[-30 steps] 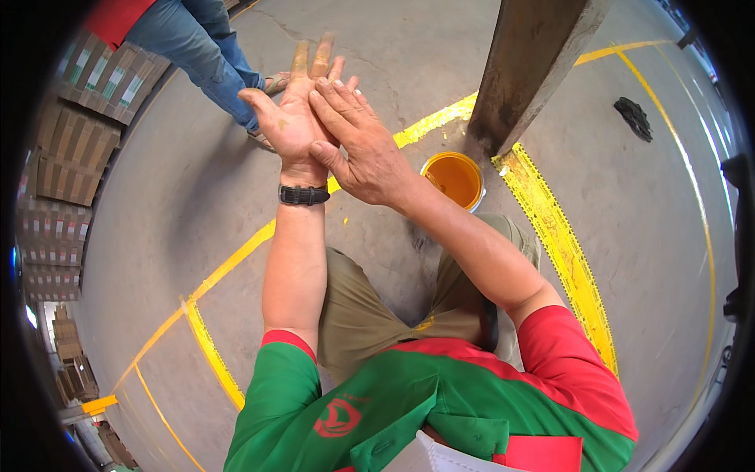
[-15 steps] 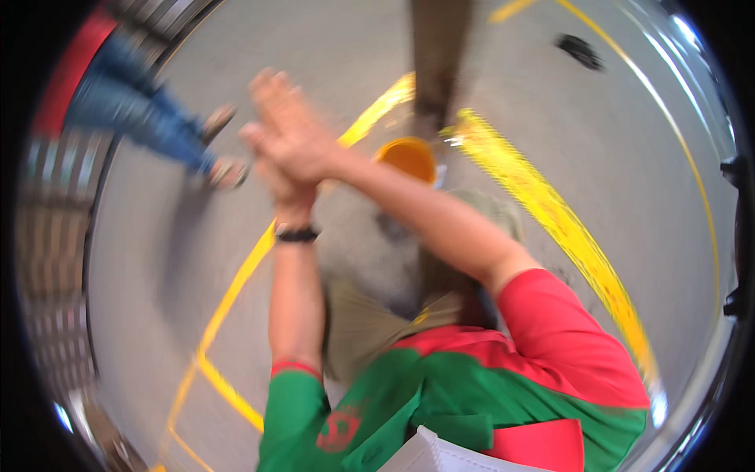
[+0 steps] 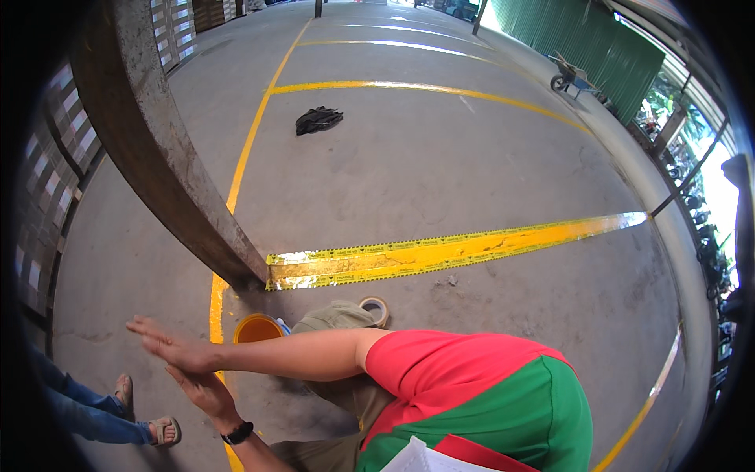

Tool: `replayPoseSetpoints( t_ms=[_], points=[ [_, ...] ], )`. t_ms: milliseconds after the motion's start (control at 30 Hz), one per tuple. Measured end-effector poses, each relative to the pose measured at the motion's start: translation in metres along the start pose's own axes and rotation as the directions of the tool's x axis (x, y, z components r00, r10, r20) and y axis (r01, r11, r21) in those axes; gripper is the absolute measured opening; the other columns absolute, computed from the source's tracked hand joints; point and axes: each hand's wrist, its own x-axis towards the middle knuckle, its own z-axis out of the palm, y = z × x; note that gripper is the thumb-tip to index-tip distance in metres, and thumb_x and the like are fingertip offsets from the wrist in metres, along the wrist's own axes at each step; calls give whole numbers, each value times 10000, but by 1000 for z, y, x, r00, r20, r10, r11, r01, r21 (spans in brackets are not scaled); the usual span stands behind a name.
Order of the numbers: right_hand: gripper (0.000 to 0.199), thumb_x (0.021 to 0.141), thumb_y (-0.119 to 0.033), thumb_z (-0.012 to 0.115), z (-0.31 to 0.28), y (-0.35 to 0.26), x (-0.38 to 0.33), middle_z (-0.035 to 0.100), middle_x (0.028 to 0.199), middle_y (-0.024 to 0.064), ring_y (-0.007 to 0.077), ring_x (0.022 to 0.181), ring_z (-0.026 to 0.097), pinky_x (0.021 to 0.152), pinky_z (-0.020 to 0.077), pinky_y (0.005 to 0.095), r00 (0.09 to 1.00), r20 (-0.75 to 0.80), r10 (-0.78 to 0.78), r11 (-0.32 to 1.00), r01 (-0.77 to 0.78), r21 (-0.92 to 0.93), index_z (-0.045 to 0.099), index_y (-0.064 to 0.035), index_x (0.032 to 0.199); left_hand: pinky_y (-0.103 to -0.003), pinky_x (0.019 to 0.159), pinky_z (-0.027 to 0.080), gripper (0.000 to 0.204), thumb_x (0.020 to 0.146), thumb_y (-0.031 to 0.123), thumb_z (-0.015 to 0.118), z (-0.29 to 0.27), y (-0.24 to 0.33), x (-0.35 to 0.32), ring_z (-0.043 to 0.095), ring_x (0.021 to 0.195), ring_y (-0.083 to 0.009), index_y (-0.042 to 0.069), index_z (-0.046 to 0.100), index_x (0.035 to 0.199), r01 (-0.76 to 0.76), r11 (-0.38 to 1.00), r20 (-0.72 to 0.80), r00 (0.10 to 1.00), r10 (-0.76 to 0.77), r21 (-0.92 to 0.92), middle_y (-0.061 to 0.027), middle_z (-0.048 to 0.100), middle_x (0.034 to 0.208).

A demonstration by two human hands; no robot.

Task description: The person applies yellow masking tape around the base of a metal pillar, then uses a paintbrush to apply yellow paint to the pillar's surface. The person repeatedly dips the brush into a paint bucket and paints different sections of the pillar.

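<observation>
Grey floor point(image 3: 448, 169) fills most of the view, bounded toward 3 o'clock by a pale raised edge point(image 3: 675, 287) and toward 10 o'clock by a brown pillar point(image 3: 189, 185); clock positions are read from the centre of the view. Both hands lie toward 8 o'clock. The right hand point(image 3: 171, 348) is flat, its fingers straight and close together, pointing to 9 o'clock at the end of an extended forearm. The left hand point(image 3: 206, 393), with a black watch point(image 3: 237, 433) at the wrist, rises from below, fingers extended, and meets the underside of the right hand near its heel. Neither hand is seen gripping an object; the contact between the palms is partly hidden. An orange-lined bucket point(image 3: 255, 326), nearest to the hands, stands toward 8 o'clock but closer to the centre, its lower part behind the right forearm, near the pillar's foot. A tape roll point(image 3: 376, 309) sits toward 6 o'clock, beside the person's knee point(image 3: 334, 316). Floor room extends from 11 to 2 o'clock beyond a taped yellow band point(image 3: 448, 248), with a black bundle point(image 3: 318, 120) at 11 o'clock. Farther out at 8 o'clock, another person's sandalled feet point(image 3: 163, 431) limit the space beside the left hand.
</observation>
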Motion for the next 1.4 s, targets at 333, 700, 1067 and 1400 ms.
replayPoseSetpoints(
  t_ms=[333,700,1067,1400],
  points=[
    [330,971,-294,655,-65,-37,-30,765,992,159,250,877,712,793,555,402,966,156,208,898,-125,-422,719,0,1108,-393,1181,360,511,1107,267,492,-104,12,43,462,1398,-228,-19,432,1526,-191,608,76,975,210,770,-147,523,1487],
    [281,978,-228,684,-271,-28,-199,785,934,111,146,825,733,780,569,286,841,-501,203,670,-492,-556,764,-15,1142,-297,713,570,388,1069,338,582,-134,5,40,707,704,-152,0,699,1220,291,471,-280,955,-95,833,-89,731,790],
    [361,875,-299,717,-158,133,-97,749,1075,172,353,1000,710,898,558,418,806,302,509,625,-104,-774,756,-40,1124,-395,1092,475,553,922,13,608,-148,-118,9,611,1295,-315,146,575,1459,211,-119,-242,811,-533,970,-192,647,1383],
    [321,809,-327,793,-128,221,-100,735,878,184,383,878,714,830,568,464,751,444,488,677,-5,-736,755,-45,958,-421,1078,479,562,900,36,660,-164,-170,-8,608,1286,-365,101,570,1451,295,20,-239,808,-538,955,-212,635,1385]
  ],
)
